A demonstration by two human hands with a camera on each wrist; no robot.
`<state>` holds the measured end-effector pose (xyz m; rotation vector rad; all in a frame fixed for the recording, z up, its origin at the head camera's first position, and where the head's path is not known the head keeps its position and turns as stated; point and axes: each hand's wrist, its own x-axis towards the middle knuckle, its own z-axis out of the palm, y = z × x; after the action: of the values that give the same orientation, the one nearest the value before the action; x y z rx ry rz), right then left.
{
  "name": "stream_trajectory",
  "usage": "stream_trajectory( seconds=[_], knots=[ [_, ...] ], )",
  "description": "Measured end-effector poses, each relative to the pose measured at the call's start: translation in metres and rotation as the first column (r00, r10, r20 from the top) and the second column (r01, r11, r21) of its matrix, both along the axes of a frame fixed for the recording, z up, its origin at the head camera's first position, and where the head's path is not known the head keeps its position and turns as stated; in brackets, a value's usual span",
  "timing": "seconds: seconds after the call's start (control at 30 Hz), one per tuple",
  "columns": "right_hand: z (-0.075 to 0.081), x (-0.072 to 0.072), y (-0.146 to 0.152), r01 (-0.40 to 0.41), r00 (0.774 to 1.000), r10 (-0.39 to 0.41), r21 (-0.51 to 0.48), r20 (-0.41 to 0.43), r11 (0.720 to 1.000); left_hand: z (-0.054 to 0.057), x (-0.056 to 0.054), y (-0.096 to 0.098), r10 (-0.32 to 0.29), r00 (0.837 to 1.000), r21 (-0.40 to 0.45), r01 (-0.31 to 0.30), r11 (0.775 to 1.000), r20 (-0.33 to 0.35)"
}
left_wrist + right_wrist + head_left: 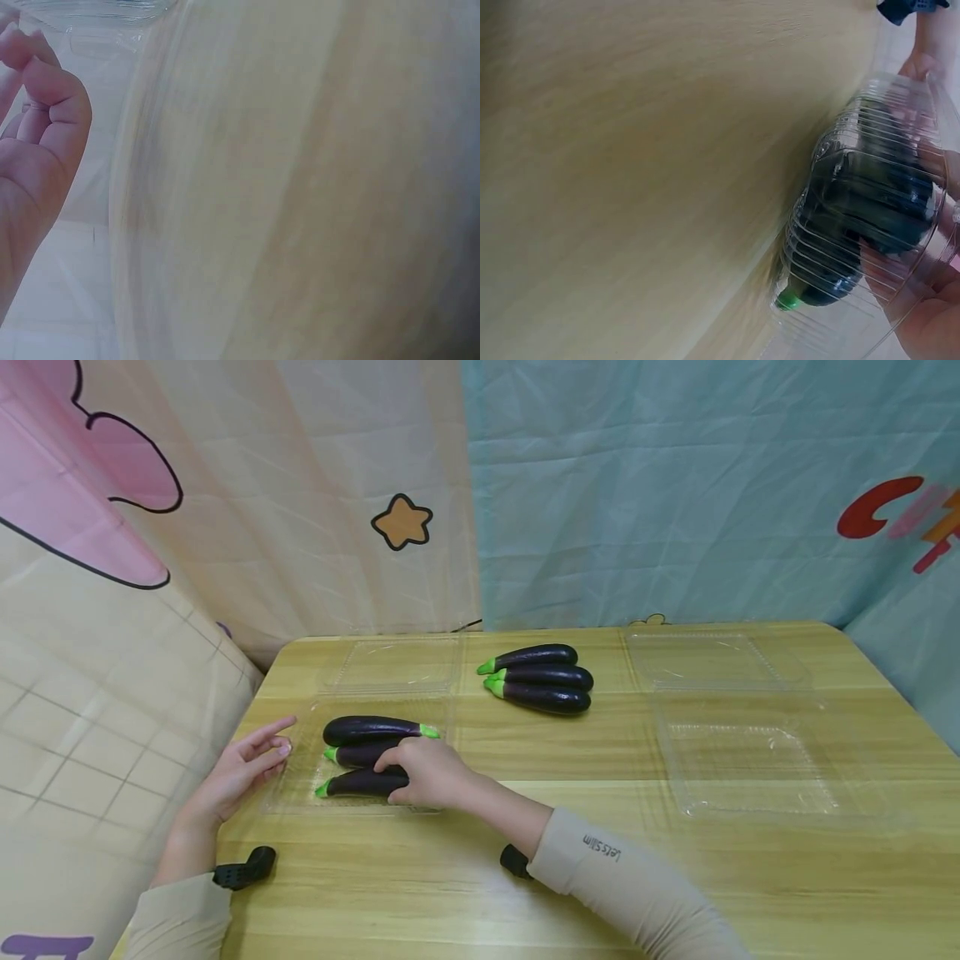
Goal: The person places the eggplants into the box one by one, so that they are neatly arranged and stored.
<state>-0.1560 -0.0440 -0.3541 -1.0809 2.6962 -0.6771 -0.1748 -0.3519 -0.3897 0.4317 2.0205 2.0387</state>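
A clear plastic container (300, 793) stands at the left of the table with three dark purple eggplants in it. The back eggplant (367, 727) has its green stem to the right; the middle eggplant (358, 753) and the front eggplant (358, 783) have theirs to the left. My right hand (435, 772) reaches in from the right, thumb and fingers curled about the front eggplant, hiding its right end. Through the ribbed wall in the right wrist view, dark eggplants (832, 247) show beside the fingers. My left hand (243, 766) hovers with loosely bent fingers, fingertips right at the container's left rim.
Three more eggplants (551, 677) lie in a cluster at the back middle of the table. A second clear container (675, 777) lies at the right with its lid (712, 681) folded back. The left container's lid (360, 662) also lies back. Curtains hang behind the table.
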Motion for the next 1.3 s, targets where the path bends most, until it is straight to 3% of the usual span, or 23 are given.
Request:
stream_trajectory(
  seconds=[0.6,0.77,1.07,1.3],
  knots=[
    [0.0,-0.005,0.012,-0.057,0.992,0.076,-0.174,0.1,0.983,0.0,0.0,-0.001,0.005,1.0,0.005,-0.005,1.0,0.012],
    [0.0,-0.008,0.018,-0.041,0.984,0.083,-0.253,0.157,0.967,0.001,0.0,-0.001,0.008,1.0,0.006,-0.008,1.0,0.011],
    [0.002,-0.017,0.033,-0.033,0.976,0.11,-0.372,0.187,0.928,0.002,-0.001,0.0,0.007,1.0,0.004,-0.007,1.0,0.01],
    [0.005,-0.024,0.045,0.033,0.98,0.054,-0.423,0.193,0.906,0.001,0.0,0.0,-0.001,1.0,0.006,0.001,1.0,0.013]
  ],
)
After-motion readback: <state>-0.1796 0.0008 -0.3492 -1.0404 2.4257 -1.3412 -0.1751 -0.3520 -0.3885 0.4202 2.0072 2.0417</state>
